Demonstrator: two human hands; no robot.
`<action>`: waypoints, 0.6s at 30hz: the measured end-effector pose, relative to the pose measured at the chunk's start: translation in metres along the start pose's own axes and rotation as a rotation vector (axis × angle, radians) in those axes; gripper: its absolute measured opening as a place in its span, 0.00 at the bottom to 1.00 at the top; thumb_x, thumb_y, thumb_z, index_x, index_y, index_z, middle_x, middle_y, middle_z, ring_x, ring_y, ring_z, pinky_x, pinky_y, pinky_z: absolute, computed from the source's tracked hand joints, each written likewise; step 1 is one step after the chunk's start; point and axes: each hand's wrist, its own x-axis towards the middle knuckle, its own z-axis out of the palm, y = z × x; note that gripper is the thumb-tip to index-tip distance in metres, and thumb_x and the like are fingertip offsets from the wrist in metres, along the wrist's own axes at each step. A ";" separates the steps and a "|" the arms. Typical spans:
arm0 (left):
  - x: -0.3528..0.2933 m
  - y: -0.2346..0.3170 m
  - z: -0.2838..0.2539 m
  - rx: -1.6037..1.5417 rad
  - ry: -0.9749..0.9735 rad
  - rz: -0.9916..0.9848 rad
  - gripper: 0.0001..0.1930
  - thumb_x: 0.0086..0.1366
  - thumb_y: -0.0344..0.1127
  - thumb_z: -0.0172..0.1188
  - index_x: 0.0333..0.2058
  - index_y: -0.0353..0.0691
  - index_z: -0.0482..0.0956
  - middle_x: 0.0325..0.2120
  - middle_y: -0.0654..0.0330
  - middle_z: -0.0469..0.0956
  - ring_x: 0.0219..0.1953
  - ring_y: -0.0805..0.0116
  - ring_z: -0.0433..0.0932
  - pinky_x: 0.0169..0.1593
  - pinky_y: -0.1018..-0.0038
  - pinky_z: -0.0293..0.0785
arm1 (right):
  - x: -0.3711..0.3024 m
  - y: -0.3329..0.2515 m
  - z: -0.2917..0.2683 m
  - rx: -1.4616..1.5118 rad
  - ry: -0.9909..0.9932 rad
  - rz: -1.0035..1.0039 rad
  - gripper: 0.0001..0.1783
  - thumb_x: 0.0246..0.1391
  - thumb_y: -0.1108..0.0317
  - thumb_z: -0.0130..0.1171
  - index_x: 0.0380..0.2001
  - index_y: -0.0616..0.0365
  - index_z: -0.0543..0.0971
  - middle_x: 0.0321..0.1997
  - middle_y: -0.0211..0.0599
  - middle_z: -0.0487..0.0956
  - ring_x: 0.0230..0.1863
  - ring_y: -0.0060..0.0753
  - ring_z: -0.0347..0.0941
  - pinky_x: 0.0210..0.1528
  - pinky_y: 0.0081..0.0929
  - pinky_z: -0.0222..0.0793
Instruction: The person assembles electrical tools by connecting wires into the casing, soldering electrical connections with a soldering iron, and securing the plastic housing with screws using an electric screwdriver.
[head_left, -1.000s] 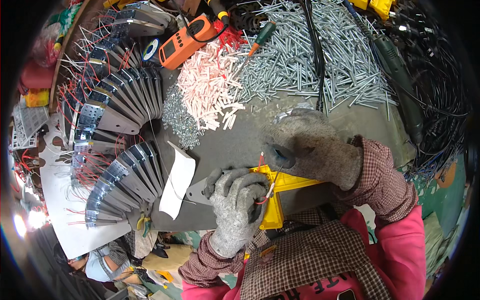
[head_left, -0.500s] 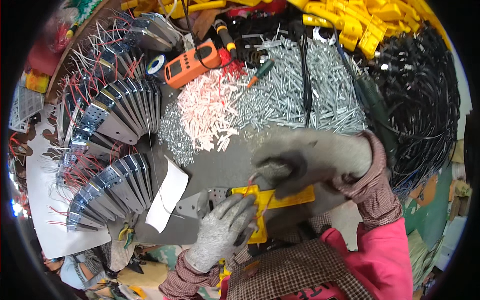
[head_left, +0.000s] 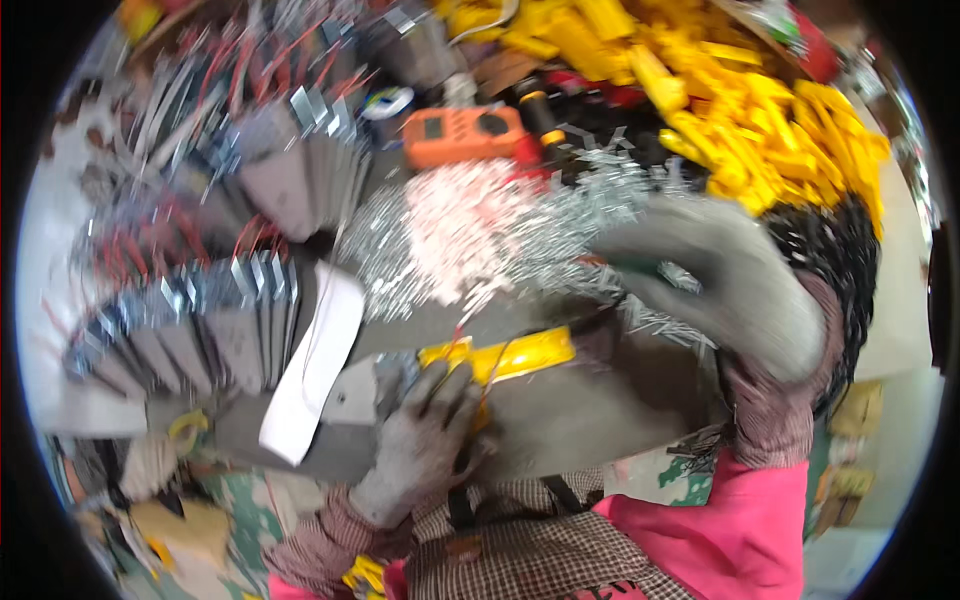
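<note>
My left hand [head_left: 425,435], in a grey glove, presses its fingers on a yellow plastic housing [head_left: 530,354] lying on the table. Beside those fingers sits a grey metal bracket [head_left: 352,394]. Thin reddish wires [head_left: 458,336] rise from the housing by my fingertips. My right hand [head_left: 735,280], gloved and blurred by motion, is raised over the pile of metal rods [head_left: 560,250]. Between its thumb and fingers shows a screwdriver [head_left: 650,268] with a green handle and an orange part. Its grip is partly hidden.
A white paper strip [head_left: 318,360] lies left of the bracket, near rows of metal brackets with wires [head_left: 190,330]. Beyond are pink sleeves [head_left: 465,230], an orange multimeter [head_left: 464,136] and heaped yellow housings [head_left: 760,130]. Black cables [head_left: 850,250] are piled at the right.
My right hand has left the housing, moved right and away, and closed on the screwdriver. My left hand stays on the housing. The whole view has shifted and turned.
</note>
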 end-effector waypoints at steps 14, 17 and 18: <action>-0.009 -0.004 0.008 -0.001 0.037 0.041 0.26 0.51 0.48 0.66 0.47 0.40 0.80 0.50 0.54 0.75 0.56 0.54 0.70 0.61 0.52 0.65 | -0.007 -0.059 0.115 0.418 0.142 0.178 0.11 0.49 0.65 0.71 0.32 0.56 0.79 0.28 0.36 0.79 0.26 0.34 0.78 0.28 0.28 0.73; -0.005 -0.002 0.007 -0.009 0.030 0.059 0.26 0.50 0.48 0.66 0.46 0.40 0.80 0.50 0.54 0.75 0.56 0.53 0.70 0.62 0.53 0.65 | -0.010 -0.054 0.118 0.344 0.150 0.103 0.12 0.50 0.65 0.71 0.33 0.55 0.78 0.26 0.35 0.79 0.26 0.35 0.78 0.29 0.30 0.73; -0.004 -0.003 0.007 -0.048 0.052 0.079 0.24 0.54 0.48 0.63 0.45 0.36 0.80 0.47 0.49 0.76 0.55 0.53 0.71 0.62 0.53 0.64 | -0.009 -0.054 0.117 0.347 0.149 0.103 0.12 0.50 0.65 0.71 0.33 0.55 0.78 0.26 0.35 0.79 0.26 0.35 0.78 0.29 0.30 0.73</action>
